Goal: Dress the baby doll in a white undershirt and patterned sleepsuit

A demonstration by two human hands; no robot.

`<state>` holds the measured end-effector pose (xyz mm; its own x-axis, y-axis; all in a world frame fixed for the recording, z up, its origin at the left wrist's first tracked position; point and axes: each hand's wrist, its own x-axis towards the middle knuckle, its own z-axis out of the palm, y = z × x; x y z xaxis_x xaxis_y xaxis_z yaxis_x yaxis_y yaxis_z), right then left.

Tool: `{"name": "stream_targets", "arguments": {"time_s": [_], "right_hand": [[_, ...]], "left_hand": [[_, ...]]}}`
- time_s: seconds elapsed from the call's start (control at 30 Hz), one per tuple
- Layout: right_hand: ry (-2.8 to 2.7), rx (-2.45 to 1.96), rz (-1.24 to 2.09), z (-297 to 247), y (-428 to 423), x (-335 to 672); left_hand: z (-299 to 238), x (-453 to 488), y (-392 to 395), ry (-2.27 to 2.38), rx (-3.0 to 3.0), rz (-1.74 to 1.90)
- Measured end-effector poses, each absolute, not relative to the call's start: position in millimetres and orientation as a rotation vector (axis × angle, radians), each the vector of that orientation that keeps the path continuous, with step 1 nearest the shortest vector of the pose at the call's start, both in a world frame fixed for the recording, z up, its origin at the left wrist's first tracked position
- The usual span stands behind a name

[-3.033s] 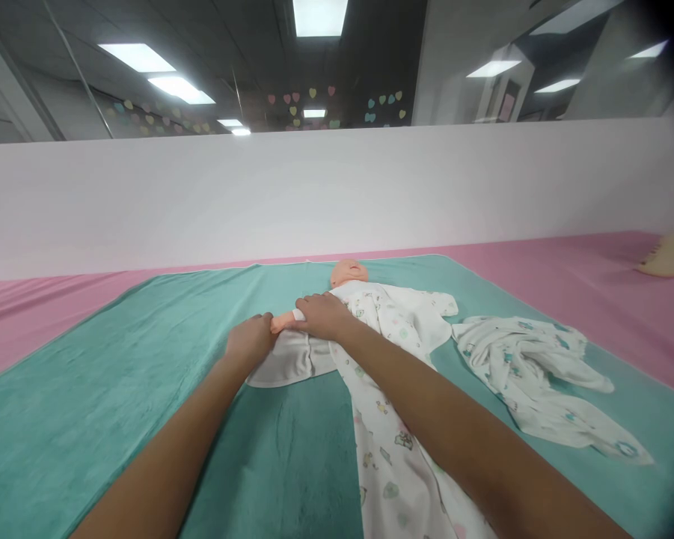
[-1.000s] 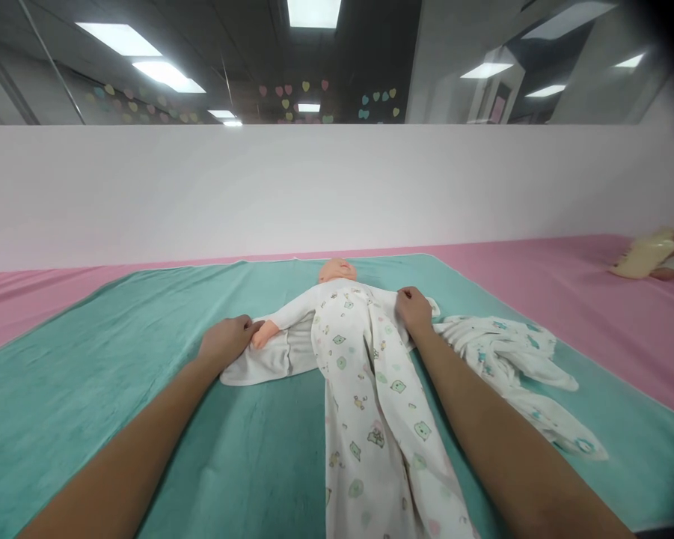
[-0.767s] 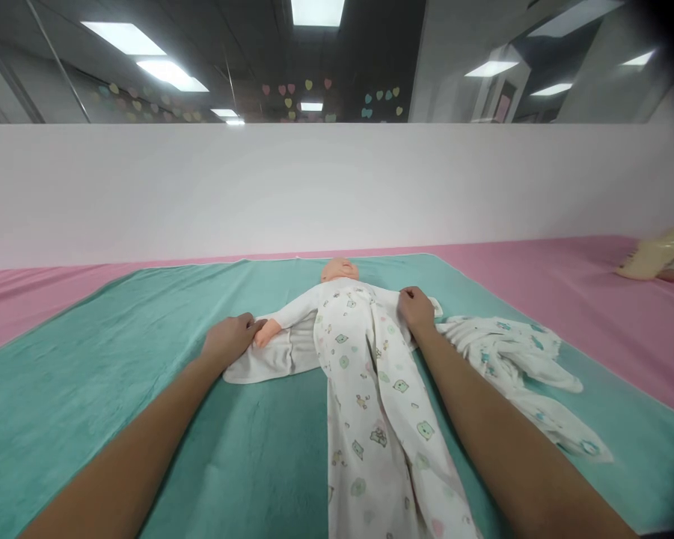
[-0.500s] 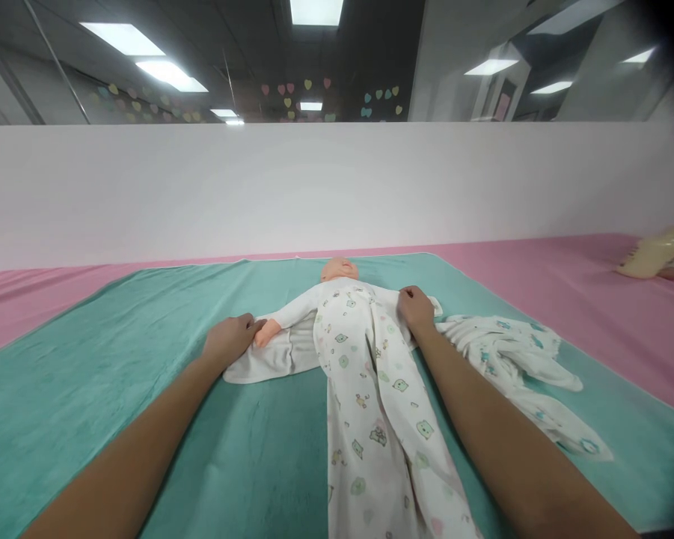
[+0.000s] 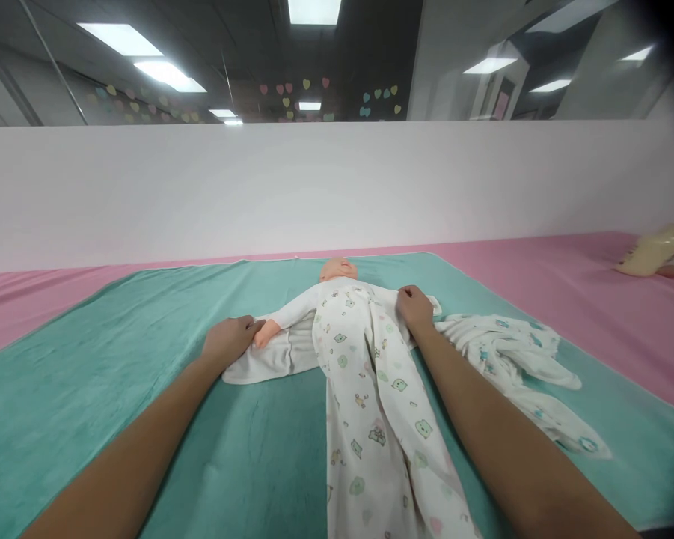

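A baby doll [image 5: 339, 268] lies on its back on a teal blanket [image 5: 258, 457], its head toward the wall. Over its body is a white baby garment [image 5: 370, 419] printed with small green and brown animals, the long lower part reaching toward me. A white flap [image 5: 295, 352] spreads out under the doll's bare hand [image 5: 266, 333] on the left. My left hand [image 5: 230, 340] is closed at that flap's outer edge, fingertips close to the doll's hand. On the other side, my right hand [image 5: 415, 305] is closed on the white sleeve [image 5: 388, 298]; the doll's other hand is hidden.
Crumpled white baby clothes [image 5: 502, 344] with teal prints lie right of my right forearm. Pink cloth [image 5: 583, 277] runs under the blanket. A pale yellow object [image 5: 651, 251], partly cut off, rests at the far right. Behind stands a low white wall [image 5: 314, 187] below glass.
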<state>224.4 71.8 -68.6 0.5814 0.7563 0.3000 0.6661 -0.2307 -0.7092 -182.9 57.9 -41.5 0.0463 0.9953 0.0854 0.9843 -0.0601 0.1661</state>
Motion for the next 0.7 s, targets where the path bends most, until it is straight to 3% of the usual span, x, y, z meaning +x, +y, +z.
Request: {"name": "stream_targets", "arguments": {"time_s": [0.7], "right_hand": [[-1.156, -1.970, 0.131, -66.4, 70.3, 222.2]], "left_hand": [[-41.4, -182.4, 57.3, 2.114, 2.210, 0.287]]}}
